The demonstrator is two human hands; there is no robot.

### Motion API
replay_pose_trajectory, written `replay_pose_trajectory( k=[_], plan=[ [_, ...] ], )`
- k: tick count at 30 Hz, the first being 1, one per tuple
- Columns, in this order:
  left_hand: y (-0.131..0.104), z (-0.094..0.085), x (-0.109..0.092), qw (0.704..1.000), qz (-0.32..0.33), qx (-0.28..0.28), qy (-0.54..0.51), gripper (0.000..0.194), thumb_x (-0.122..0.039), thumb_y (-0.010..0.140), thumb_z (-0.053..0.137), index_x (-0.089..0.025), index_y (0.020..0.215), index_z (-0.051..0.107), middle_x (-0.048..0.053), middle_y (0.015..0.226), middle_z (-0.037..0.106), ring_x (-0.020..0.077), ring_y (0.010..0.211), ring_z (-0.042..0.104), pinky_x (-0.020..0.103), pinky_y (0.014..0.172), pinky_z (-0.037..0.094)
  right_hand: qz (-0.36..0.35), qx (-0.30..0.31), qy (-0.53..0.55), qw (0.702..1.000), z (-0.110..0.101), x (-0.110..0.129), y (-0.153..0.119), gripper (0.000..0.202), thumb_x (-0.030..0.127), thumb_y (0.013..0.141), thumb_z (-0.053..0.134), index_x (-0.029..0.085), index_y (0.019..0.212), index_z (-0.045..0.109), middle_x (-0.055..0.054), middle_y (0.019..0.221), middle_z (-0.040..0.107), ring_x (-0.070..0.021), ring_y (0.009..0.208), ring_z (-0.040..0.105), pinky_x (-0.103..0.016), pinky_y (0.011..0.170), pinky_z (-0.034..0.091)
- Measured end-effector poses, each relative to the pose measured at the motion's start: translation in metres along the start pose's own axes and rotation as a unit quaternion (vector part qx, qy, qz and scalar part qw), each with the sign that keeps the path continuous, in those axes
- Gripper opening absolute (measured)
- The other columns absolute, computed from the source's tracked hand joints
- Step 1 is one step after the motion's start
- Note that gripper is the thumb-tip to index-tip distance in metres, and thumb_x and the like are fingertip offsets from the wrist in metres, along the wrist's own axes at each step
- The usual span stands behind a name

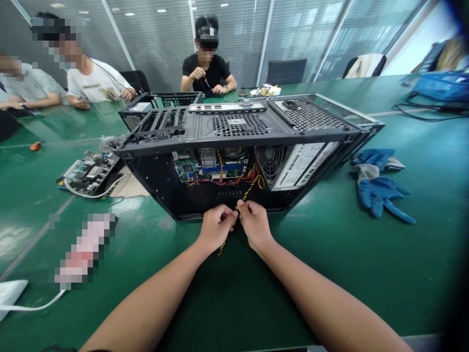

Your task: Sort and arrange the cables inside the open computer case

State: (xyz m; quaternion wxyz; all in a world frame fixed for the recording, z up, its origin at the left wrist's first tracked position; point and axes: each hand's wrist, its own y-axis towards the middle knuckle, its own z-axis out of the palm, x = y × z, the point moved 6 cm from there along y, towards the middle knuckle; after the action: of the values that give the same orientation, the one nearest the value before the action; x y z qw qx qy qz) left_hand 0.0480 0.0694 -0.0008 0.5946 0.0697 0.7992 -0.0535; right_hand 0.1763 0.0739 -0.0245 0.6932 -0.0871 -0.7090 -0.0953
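Observation:
An open black computer case (234, 122) stands on the green table, its open side facing me. Inside are a motherboard (210, 166) and, at the right, a power supply (306, 166) with red and yellow wires. From there a twisted yellow-and-black cable (251, 188) runs down to the case's near edge. My left hand (218, 225) and my right hand (253, 222) meet just in front of that edge, both with fingers pinched on this cable. Its loose end hangs below my left hand. The exact grip point is hidden by my fingertips.
Blue gloves (384, 193) lie right of the case. At the left are a loose circuit board (90, 171), a blurred phone-like item (86, 249) with a white cord, and an orange object (35, 146). A second case (135, 115) stands behind. Several people sit across the table.

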Motion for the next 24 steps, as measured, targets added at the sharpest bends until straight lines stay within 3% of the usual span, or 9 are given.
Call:
replay_pose_trajectory(
  k=[8,11,13,17,20,24],
  plan=[
    [0.003,0.010,0.012,0.981,-0.080,0.054,-0.168,0.025,-0.037,0.078,0.063,-0.015,0.068,0.057,-0.002,0.057,0.057,0.0086,0.049,0.053,0.022,0.052,0.041,0.001,0.009,0.014,1.000,0.002,0.000,0.000,0.043,0.060,0.080,0.058,0.019,0.066,0.058,0.000,0.053,0.052,-0.0140,0.050,0.045,-0.027,0.048,0.036],
    [0.002,0.011,0.013,0.976,-0.089,0.059,-0.187,0.026,-0.038,0.077,0.065,-0.015,0.069,0.056,-0.002,0.058,0.056,0.0085,0.050,0.053,0.022,0.052,0.041,0.003,0.012,0.020,1.000,0.003,0.001,0.000,0.043,0.060,0.080,0.058,0.019,0.066,0.059,0.001,0.052,0.051,-0.0134,0.048,0.043,-0.027,0.048,0.036],
    [0.002,0.008,0.010,0.985,-0.069,0.051,-0.148,0.025,-0.037,0.079,0.063,-0.015,0.069,0.056,-0.002,0.058,0.056,0.0090,0.050,0.053,0.023,0.052,0.041,0.003,0.008,0.018,1.000,0.002,0.001,0.000,0.042,0.059,0.080,0.058,0.019,0.065,0.057,0.002,0.052,0.050,-0.0128,0.048,0.042,-0.027,0.048,0.035],
    [0.000,-0.001,-0.003,1.000,0.016,0.000,0.025,0.020,-0.032,0.083,0.058,-0.016,0.070,0.058,-0.002,0.057,0.058,0.0105,0.052,0.054,0.023,0.054,0.040,-0.007,-0.004,-0.019,1.000,-0.001,0.002,0.000,0.042,0.054,0.082,0.058,0.020,0.059,0.052,0.003,0.050,0.045,-0.0122,0.049,0.038,-0.027,0.048,0.032],
    [-0.003,-0.004,-0.014,0.987,0.090,-0.050,0.120,0.012,-0.025,0.083,0.058,-0.018,0.074,0.061,-0.001,0.064,0.061,0.0108,0.057,0.054,0.023,0.056,0.041,-0.024,-0.011,-0.049,0.998,-0.003,0.006,-0.001,0.041,0.050,0.083,0.058,0.020,0.057,0.050,0.004,0.052,0.044,-0.0121,0.052,0.037,-0.027,0.050,0.031],
    [-0.006,-0.003,-0.020,0.971,0.161,-0.076,0.163,0.004,-0.020,0.082,0.059,-0.018,0.081,0.063,0.001,0.071,0.063,0.0116,0.061,0.057,0.024,0.060,0.044,-0.034,-0.015,-0.058,0.998,-0.004,0.010,-0.002,0.041,0.047,0.082,0.059,0.020,0.054,0.048,0.003,0.053,0.045,-0.0122,0.053,0.038,-0.028,0.053,0.032]
  ],
)
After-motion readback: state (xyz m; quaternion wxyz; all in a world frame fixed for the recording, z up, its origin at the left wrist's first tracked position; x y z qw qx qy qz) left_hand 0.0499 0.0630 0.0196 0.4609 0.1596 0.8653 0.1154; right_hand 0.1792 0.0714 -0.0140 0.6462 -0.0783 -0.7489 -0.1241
